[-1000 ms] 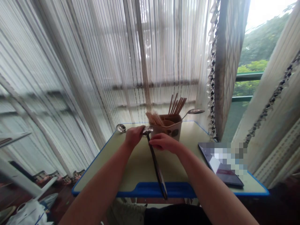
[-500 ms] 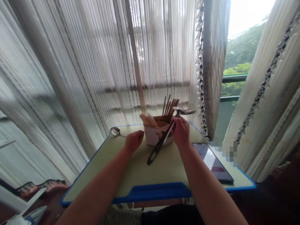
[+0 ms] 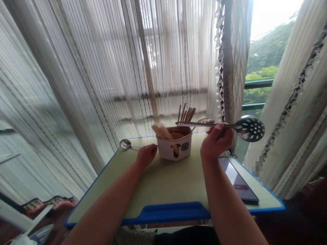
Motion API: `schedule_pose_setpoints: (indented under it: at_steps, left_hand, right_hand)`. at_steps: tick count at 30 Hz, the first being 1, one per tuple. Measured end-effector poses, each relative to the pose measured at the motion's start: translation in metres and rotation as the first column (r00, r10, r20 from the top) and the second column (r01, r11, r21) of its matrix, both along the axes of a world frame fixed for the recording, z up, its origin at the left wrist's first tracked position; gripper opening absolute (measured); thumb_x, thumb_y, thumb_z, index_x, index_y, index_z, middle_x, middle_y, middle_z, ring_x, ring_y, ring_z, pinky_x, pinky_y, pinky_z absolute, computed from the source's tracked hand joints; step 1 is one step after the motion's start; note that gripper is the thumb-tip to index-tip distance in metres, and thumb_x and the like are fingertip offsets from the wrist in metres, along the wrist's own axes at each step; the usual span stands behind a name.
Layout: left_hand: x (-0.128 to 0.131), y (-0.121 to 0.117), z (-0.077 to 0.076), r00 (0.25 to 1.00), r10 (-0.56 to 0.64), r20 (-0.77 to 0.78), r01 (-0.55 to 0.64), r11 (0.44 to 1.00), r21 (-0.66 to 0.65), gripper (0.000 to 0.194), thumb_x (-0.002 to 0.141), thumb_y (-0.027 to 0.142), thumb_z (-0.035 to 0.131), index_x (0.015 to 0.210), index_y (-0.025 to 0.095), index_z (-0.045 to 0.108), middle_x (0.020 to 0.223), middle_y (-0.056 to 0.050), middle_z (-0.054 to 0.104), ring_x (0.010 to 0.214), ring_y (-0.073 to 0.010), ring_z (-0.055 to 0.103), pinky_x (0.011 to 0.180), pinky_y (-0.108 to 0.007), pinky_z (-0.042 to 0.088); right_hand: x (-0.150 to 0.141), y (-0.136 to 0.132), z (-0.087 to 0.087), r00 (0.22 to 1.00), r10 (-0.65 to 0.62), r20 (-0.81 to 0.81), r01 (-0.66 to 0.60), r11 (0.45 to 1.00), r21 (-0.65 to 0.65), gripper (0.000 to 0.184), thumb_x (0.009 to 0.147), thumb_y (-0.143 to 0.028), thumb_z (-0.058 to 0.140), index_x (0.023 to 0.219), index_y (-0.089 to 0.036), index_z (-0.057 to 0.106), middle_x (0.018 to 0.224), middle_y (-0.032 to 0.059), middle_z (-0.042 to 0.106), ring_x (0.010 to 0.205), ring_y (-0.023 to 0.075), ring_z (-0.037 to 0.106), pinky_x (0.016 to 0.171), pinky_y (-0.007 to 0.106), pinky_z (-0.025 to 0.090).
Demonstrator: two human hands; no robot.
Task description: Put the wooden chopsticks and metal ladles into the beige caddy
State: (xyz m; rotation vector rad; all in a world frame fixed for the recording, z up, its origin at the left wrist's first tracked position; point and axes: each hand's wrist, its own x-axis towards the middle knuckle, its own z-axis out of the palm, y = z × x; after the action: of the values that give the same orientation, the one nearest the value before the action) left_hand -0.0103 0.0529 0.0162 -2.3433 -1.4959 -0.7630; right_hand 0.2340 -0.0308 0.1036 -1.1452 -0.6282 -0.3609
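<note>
My right hand (image 3: 216, 141) is closed on the handle of a metal slotted spoon (image 3: 249, 128) and holds it level above the table, its perforated bowl out to the right and its handle end over the utensil holder. My left hand (image 3: 146, 154) rests on the table (image 3: 163, 183) with fingers curled, just left of the white utensil holder (image 3: 175, 148). The holder carries wooden chopsticks (image 3: 186, 115) and a spoon. A small metal ladle (image 3: 125, 144) lies on the table at the far left, a short way beyond my left hand.
A dark phone (image 3: 238, 179) lies on the table's right side, below my right hand. The table has a blue rim with a blue tray (image 3: 173, 212) at its near edge. Sheer curtains (image 3: 114, 68) hang right behind the table; an open window (image 3: 265, 68) is at right.
My right hand lifted the slotted spoon off the table and turned it round, so it now lies level in the air with its bowl to the right. My left hand let go and stayed put.
</note>
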Motion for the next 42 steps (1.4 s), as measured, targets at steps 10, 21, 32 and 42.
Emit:
schedule_pose_setpoints:
  at_steps: [10,21,32,42]
  left_hand:
    - [0.001,-0.002,0.002,0.999,0.023,-0.032,-0.023,1.000,0.008,0.041,0.091,0.039,0.031,0.077,0.019,0.063,0.071,-0.007,0.067,0.064,-0.0167,0.061,0.057,-0.025,0.033]
    - [0.001,-0.003,0.004,0.998,0.014,-0.054,-0.014,1.000,-0.001,0.039,0.090,0.038,0.033,0.076,0.019,0.063,0.071,-0.007,0.067,0.064,-0.0171,0.061,0.057,-0.025,0.033]
    - [0.001,-0.005,0.005,0.994,0.014,-0.106,-0.014,1.000,0.001,0.039,0.089,0.038,0.033,0.075,0.019,0.064,0.070,-0.007,0.067,0.064,-0.0172,0.060,0.056,-0.025,0.032]
    - [0.001,-0.006,0.007,0.994,0.002,-0.105,-0.004,1.000,-0.017,0.038,0.089,0.038,0.033,0.076,0.019,0.064,0.070,-0.007,0.067,0.063,-0.0168,0.060,0.057,-0.026,0.033]
  right_hand:
    - [-0.004,0.014,-0.008,0.927,-0.027,0.374,0.176,0.912,-0.370,0.037,0.091,-0.040,0.035,0.079,-0.015,0.060,0.074,0.0081,0.062,0.065,0.0162,0.054,0.057,0.027,0.029]
    - [-0.007,0.032,-0.021,0.897,0.169,0.409,0.140,0.768,-0.625,0.041,0.091,-0.043,0.036,0.081,-0.016,0.066,0.078,0.0104,0.066,0.064,0.0164,0.056,0.055,0.027,0.026]
    - [-0.001,0.039,-0.022,0.914,0.132,0.384,0.163,0.747,-0.645,0.051,0.090,-0.049,0.034,0.080,-0.015,0.069,0.075,0.0144,0.067,0.066,0.0205,0.059,0.058,0.028,0.031]
    - [0.005,0.046,-0.030,0.954,0.165,0.251,0.030,0.779,-0.626,0.048,0.083,-0.057,0.041,0.077,-0.015,0.063,0.073,0.0109,0.064,0.066,0.0207,0.057,0.059,0.030,0.035]
